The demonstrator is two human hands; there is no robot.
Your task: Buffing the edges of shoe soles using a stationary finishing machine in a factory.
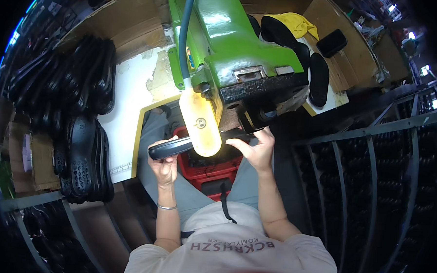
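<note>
A black shoe sole (pixel 171 147) lies across in front of me, under the head of a green machine (pixel 253 55). My left hand (pixel 163 164) grips its left end, with the thumb and fingers on either side. At the other end my right hand (pixel 258 150) is closed on the sole, close below the machine's black working head (pixel 256 119). A bright yellow-white lamp (pixel 201 123) hangs in front and hides the middle of the sole. Just how the sole meets the machine is hidden.
Stacked black soles (pixel 83 155) stand on the white table (pixel 127 108) at the left. More soles (pixel 319 80) and a yellow cloth (pixel 294 23) lie behind at the right. Below my hands is a red crate (pixel 217 173). Metal racks (pixel 369 138) flank me.
</note>
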